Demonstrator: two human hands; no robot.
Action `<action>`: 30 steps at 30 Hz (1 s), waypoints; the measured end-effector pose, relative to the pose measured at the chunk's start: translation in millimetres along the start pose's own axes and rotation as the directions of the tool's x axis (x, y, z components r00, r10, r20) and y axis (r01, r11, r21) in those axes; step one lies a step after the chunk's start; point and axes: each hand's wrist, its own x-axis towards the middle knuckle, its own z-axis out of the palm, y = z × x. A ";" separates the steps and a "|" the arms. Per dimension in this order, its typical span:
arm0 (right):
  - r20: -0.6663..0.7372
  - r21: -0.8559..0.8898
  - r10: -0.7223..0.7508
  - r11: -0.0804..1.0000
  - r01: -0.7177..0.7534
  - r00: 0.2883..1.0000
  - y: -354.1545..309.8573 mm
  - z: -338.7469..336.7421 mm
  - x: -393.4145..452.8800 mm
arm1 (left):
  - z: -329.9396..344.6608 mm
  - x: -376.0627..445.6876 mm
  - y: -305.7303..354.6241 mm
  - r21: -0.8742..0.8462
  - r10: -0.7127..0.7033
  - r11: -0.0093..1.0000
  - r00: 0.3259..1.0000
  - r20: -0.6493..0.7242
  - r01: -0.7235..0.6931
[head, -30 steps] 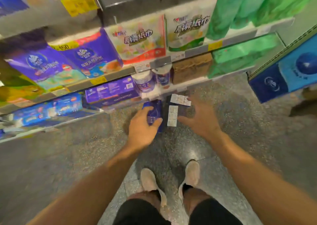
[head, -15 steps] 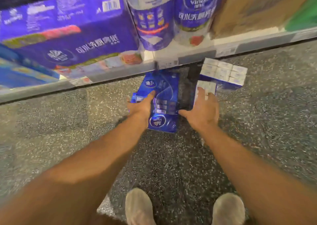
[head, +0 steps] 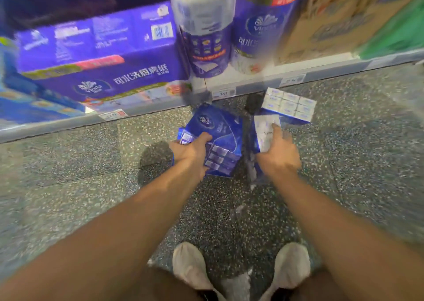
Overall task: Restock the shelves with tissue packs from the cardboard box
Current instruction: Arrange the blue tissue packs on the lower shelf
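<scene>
Blue tissue pack (head: 218,137) being gripped by left hand (head: 191,154), right hand (head: 278,156) gripping white-faced pack (head: 263,131) on speckled floor (head: 91,186), beneath shelf (head: 252,87).

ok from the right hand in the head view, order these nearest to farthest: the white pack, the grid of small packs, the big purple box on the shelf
From the right hand:
1. White pack, gripped in that hand.
2. Grid of small packs, on the floor just beyond it.
3. Big purple box, up on the shelf, far to the left.
</scene>
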 end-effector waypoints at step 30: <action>-0.580 0.255 -0.344 0.784 0.566 0.738 -223.8 -806.5 -360.0 | -206.3 -706.0 548.0 0.346 0.915 -0.079 0.070 0.398 -0.935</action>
